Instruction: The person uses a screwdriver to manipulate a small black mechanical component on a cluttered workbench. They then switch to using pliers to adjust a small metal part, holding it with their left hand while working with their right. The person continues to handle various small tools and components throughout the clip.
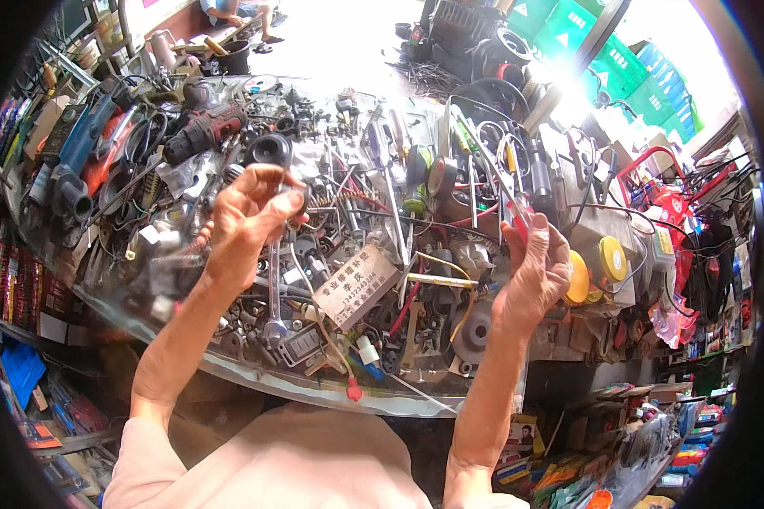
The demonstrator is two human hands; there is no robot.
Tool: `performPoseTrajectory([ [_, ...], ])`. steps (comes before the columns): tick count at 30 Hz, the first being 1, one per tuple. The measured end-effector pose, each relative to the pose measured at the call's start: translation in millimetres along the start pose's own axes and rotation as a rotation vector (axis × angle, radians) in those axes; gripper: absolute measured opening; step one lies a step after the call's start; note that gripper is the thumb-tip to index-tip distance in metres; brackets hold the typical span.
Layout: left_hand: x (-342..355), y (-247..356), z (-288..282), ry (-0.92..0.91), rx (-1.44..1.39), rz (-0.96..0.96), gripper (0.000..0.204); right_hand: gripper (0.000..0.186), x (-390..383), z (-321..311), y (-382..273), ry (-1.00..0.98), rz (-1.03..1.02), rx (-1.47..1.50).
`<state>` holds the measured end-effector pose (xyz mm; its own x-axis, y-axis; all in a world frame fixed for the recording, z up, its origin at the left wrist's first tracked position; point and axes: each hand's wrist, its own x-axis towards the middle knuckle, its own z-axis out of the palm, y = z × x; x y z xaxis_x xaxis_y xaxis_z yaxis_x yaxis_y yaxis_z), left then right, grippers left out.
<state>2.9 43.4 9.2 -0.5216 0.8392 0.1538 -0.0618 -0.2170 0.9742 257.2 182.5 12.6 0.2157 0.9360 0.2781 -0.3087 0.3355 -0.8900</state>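
My left hand [259, 216] is raised over the left-middle of a cluttered glass-topped table, thumb and fingers pinched together. A dark, roundish bit shows at its fingertips, too small to name. Below that hand a steel wrench [274, 293] runs down toward the table's near edge, its upper part passing behind the hand; whether the fingers grip it is unclear. My right hand [535, 271] is closed around the red handle of what looks like a screwdriver [519, 219], its thin shaft slanting up and left. Between the hands lies a cardboard sign [361, 287] with handwriting.
Tools and loose parts cover the table [373, 402]: a red-and-black cordless drill [204, 134], several screwdrivers, cables, and a grey disc [474, 332]. Yellow round lids [613, 258] stand at right. Green crates [590, 51] are stacked behind. A seated person [229, 13] is far back left.
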Motion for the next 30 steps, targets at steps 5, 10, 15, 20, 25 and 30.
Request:
performPoseTrajectory([
  [5, 3.2, -5.2, 0.8, 0.051, 0.030, 0.050, 0.017, 0.013, -7.5, 6.1, 3.5, -0.048, -0.149, -0.306],
  [10, -4.6, -15.6, -5.3, 0.059, 0.010, 0.008, 0.018, 0.010, -9.6, 5.6, 6.9, -0.149, -0.274, -0.542],
  [15, -10.5, -14.0, -4.8, 0.079, 0.070, 0.037, 0.019, 0.008, -6.9, 2.6, 17.1, -0.269, -0.504, -0.747],
  [20, -13.8, -10.9, 4.7, 0.050, 0.089, 0.070, 0.019, 0.008, -9.1, 2.4, 14.1, -0.307, -0.417, -0.775],
  [25, -16.1, -14.5, 5.5, 0.074, 0.042, 0.096, 0.021, 0.009, -10.5, 4.5, 7.3, -0.276, -0.547, -0.806],
  [30, -14.8, -11.1, 3.9, 0.168, 0.020, 0.127, 0.021, 0.014, -23.3, 13.5, -14.7, -0.330, -0.644, -0.694],
])
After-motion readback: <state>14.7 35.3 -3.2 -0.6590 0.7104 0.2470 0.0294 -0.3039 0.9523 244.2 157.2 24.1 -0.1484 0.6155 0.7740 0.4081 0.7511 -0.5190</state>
